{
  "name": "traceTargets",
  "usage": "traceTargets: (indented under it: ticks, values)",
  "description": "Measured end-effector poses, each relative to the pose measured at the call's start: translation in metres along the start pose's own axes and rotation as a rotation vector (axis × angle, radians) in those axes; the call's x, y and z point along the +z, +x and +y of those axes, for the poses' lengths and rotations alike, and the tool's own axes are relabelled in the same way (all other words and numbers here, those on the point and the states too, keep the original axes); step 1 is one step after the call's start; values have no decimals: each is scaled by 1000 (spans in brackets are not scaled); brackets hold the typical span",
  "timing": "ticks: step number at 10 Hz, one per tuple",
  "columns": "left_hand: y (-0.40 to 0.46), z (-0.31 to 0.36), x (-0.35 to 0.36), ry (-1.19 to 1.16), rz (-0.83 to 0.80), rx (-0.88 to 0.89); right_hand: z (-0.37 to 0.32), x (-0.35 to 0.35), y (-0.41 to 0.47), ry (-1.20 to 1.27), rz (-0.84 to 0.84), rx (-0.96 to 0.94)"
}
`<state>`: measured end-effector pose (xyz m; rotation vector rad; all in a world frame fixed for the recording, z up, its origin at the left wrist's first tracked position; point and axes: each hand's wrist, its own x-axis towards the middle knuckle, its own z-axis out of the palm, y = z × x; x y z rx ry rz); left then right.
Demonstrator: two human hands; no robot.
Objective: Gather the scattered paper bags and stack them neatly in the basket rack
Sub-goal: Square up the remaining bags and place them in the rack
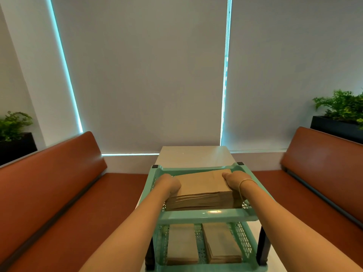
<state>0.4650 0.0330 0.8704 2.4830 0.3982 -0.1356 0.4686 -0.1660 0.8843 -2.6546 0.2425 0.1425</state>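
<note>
Both our forearms bare, stretched forward, converging toward centre. Our left hand (170,184) curled, knuckles up, fingers wrapped down and pressed inward. Our right hand (236,180) mirrors it opposite, thumb on top pointing inward, fingers curled down. Thin bracelet (245,182) around our right wrist. Hands level, well apart, palms facing each other.
</note>
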Motion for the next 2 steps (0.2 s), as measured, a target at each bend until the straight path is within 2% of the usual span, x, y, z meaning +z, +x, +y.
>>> traceTargets:
  ticks: [2]
  values:
    - [-2,-6,-3,-168,17,27,-3,-12,-16,-43,84,-38]
